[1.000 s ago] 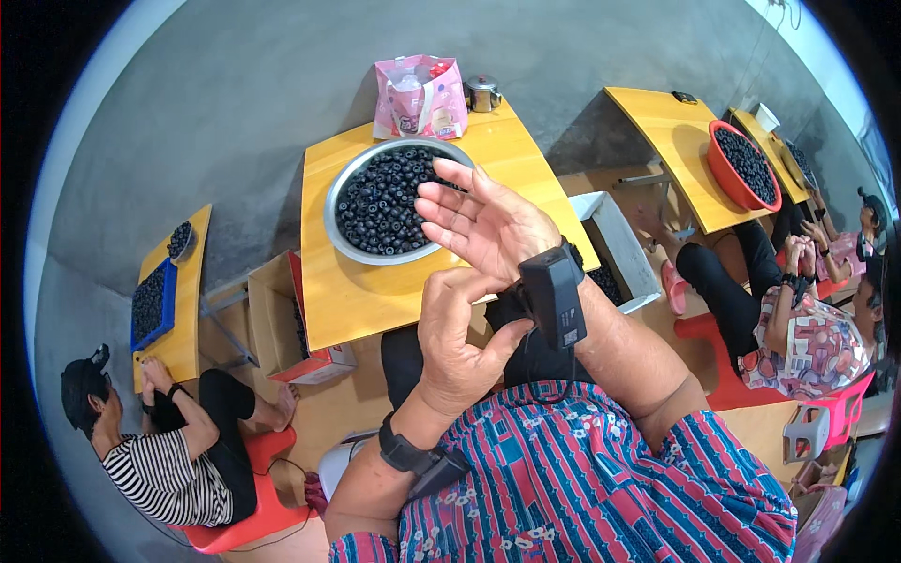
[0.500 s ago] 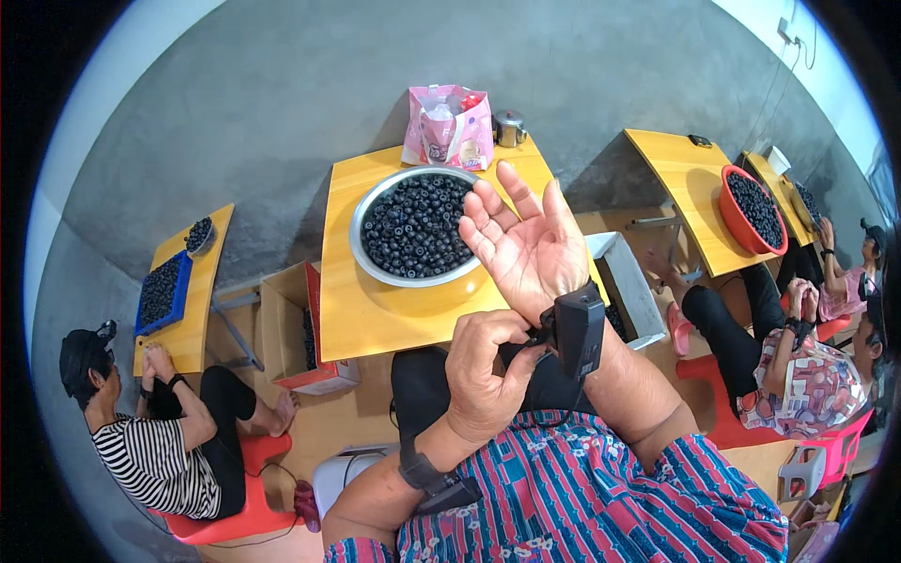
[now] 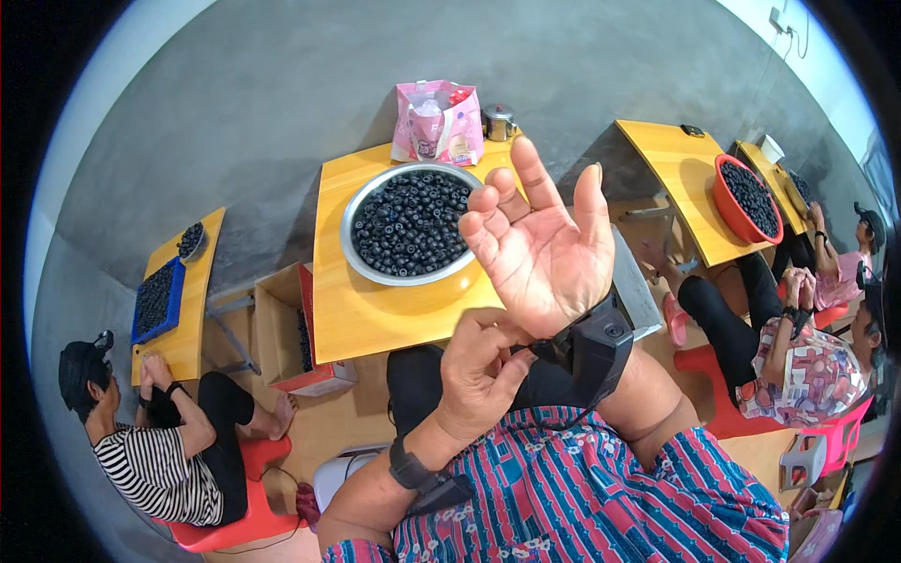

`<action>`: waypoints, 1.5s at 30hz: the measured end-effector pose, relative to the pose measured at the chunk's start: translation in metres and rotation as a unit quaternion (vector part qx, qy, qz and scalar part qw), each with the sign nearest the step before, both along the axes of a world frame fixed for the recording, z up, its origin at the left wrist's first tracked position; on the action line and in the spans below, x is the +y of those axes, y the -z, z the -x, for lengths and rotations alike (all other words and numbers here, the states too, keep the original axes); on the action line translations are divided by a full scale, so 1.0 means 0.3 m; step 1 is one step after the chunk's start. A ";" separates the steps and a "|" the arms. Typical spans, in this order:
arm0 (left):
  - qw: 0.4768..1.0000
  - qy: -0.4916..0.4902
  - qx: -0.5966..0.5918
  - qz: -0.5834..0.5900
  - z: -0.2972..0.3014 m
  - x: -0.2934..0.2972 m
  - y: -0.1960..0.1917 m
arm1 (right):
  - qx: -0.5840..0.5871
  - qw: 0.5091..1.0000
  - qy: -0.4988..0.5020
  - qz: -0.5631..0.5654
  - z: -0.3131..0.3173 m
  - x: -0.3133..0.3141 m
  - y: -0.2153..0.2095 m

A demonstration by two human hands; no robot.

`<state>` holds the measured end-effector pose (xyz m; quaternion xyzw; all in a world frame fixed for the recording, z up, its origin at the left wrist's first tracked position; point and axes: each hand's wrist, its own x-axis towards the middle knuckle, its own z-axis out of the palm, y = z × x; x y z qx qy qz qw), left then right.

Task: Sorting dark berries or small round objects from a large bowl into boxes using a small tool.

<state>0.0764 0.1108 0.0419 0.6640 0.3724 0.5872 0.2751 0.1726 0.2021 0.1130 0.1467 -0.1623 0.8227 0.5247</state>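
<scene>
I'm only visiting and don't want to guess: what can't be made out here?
In the head view:
Wrist strap: its fastening, covered by the left hand.
Grey bin: its contents, behind the right hand.
Black object on the right table: too small to identify.
Co-worker in printed top: head partly lost at dark rim.

The shirt (image 3: 582, 488) is short-sleeved, striped in pinkish red and teal blue, with small star shapes and scattered white flowers, a print that carries onto the right sleeve (image 3: 727, 479); on its far side show black trousers (image 3: 413, 380). The left hand (image 3: 483, 375) and right hand (image 3: 554, 267) are bare. A broad black strap (image 3: 409, 466) with a dark boxy unit circles the left wrist, while the right wears a chunky black device (image 3: 603, 355) with a small round spot and a thin dark cable (image 3: 574, 424).
</scene>
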 end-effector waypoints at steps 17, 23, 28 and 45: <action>0.877 0.186 -0.386 0.216 0.122 -0.114 0.029 | -0.042 0.986 -0.141 -0.079 0.101 -0.231 -0.041; 0.760 0.036 -0.579 0.293 0.201 -0.141 0.017 | -0.420 0.718 0.177 -0.527 0.073 -0.172 -0.102; 0.969 -0.088 -0.135 0.185 0.265 0.042 0.054 | -0.556 0.199 0.486 -0.644 0.050 -0.066 0.038; 0.990 -0.081 0.109 0.049 -0.004 0.013 -0.052 | -0.776 0.059 0.322 -0.540 0.035 0.093 0.173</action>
